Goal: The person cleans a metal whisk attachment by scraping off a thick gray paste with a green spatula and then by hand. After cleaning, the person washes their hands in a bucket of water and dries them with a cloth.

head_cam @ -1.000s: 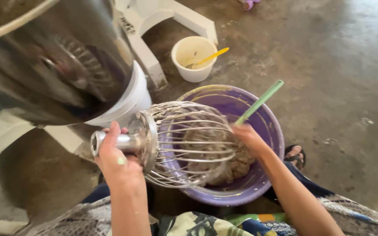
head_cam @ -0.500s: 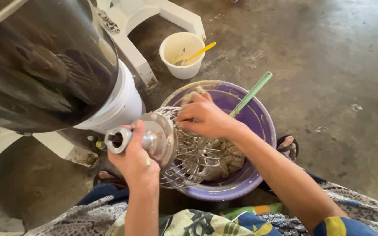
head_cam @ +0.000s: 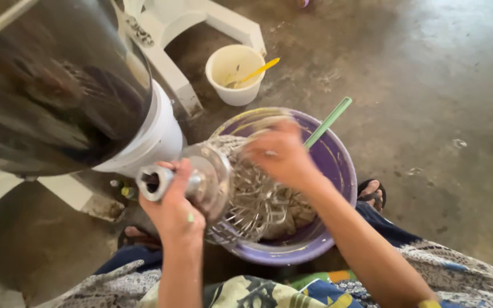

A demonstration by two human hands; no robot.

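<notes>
My left hand (head_cam: 173,206) grips the metal shaft of a large wire whisk attachment (head_cam: 241,194), holding it sideways over a purple plastic bowl (head_cam: 338,171). My right hand (head_cam: 281,153) is blurred and rests on top of the whisk's wires, fingers spread. Greyish-brown dough (head_cam: 295,217) sits in the bowl under the whisk and clings to the wires. A green-handled utensil (head_cam: 329,121) leans on the bowl's far rim.
A big steel mixer bowl (head_cam: 47,85) on a white mixer stand (head_cam: 172,63) fills the upper left. A small white tub (head_cam: 234,73) with a yellow spoon stands behind the purple bowl. Bare concrete floor lies to the right. My sandalled foot (head_cam: 372,193) shows beside the bowl.
My right hand has moved from the dough at the whisk's right side up onto the top of the wires. The whisk has stayed over the purple bowl.
</notes>
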